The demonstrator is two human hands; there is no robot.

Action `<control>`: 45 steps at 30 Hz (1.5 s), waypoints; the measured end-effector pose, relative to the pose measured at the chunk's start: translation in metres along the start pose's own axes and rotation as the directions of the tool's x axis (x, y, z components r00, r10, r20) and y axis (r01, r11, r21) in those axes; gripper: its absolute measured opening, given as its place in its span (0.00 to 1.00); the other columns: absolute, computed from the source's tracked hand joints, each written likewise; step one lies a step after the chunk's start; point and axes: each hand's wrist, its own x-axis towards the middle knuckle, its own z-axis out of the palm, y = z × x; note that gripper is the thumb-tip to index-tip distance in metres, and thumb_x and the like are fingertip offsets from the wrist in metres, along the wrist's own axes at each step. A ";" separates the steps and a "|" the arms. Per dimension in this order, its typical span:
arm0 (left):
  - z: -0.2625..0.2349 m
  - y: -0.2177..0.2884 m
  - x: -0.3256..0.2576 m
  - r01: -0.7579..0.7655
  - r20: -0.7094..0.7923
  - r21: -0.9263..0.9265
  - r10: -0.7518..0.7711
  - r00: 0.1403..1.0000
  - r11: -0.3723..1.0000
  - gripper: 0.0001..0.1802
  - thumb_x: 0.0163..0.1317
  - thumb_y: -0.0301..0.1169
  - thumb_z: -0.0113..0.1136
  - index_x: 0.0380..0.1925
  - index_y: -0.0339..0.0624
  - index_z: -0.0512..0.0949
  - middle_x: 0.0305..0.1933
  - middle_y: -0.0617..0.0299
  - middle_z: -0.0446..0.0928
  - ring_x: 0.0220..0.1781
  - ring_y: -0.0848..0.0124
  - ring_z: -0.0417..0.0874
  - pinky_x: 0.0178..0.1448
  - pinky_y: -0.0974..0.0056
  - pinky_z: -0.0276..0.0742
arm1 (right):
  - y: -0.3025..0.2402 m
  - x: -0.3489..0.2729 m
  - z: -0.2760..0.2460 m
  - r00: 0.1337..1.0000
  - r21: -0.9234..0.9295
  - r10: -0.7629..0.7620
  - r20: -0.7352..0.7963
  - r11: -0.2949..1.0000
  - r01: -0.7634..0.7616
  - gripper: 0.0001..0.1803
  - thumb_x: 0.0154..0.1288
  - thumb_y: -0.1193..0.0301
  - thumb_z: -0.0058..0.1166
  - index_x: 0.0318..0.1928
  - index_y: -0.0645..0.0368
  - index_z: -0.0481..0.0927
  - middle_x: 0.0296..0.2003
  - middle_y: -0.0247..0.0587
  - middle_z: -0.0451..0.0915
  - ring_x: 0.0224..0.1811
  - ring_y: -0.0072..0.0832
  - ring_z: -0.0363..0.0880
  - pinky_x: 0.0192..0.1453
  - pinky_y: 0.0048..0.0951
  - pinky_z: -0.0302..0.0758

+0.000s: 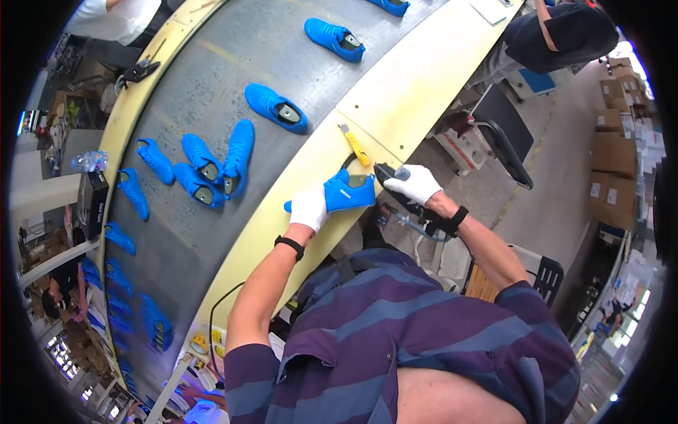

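Note:
My left hand [309,210], in a white glove, is closed around the toe half of a blue sneaker [349,193]. The shoe lies on its side over the pale yellow ledge, its heel pointing right. In a white glove too, my right hand [417,185] grips a black handheld tool [385,172], whose tip is close to the shoe's heel. The tool's exact kind cannot be made out, nor whether it touches the shoe. Just beyond the sneaker, a yellow utility knife [354,145] rests on the ledge.
Left of the ledge [381,92] runs a grey conveyor belt [205,78] carrying several blue sneakers [275,107]. A black chair [503,131] stands to the right, with stacked cardboard boxes [613,159] farther off. One co-worker [561,39] is at the upper right, another [113,21] at the upper left.

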 end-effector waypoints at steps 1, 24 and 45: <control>0.002 0.002 -0.002 -0.021 -0.032 0.030 0.022 0.999 0.999 0.13 0.63 0.30 0.62 0.46 0.38 0.80 0.40 0.44 0.85 0.45 0.45 0.87 0.51 0.45 0.82 | 0.006 -0.004 0.009 1.000 -0.026 -0.016 0.002 1.000 0.016 0.30 0.66 0.43 0.64 0.41 0.63 0.89 0.35 0.54 0.88 0.37 0.46 0.88 0.45 0.44 0.81; -0.002 -0.006 0.017 -0.083 0.010 -0.001 0.083 0.997 0.997 0.19 0.60 0.30 0.65 0.50 0.36 0.76 0.41 0.42 0.85 0.45 0.44 0.88 0.49 0.45 0.83 | -0.024 0.042 0.035 0.999 -0.277 -0.040 0.006 0.960 0.040 0.33 0.66 0.38 0.59 0.39 0.60 0.91 0.36 0.58 0.88 0.43 0.55 0.88 0.51 0.48 0.82; -0.003 0.001 0.032 -0.132 -0.100 0.014 0.132 0.986 0.991 0.16 0.62 0.29 0.63 0.50 0.38 0.78 0.41 0.44 0.86 0.43 0.45 0.88 0.47 0.45 0.83 | -0.030 0.107 0.007 0.986 -0.144 -0.052 -0.158 0.989 0.029 0.32 0.67 0.41 0.60 0.39 0.61 0.90 0.35 0.54 0.89 0.39 0.50 0.89 0.47 0.45 0.82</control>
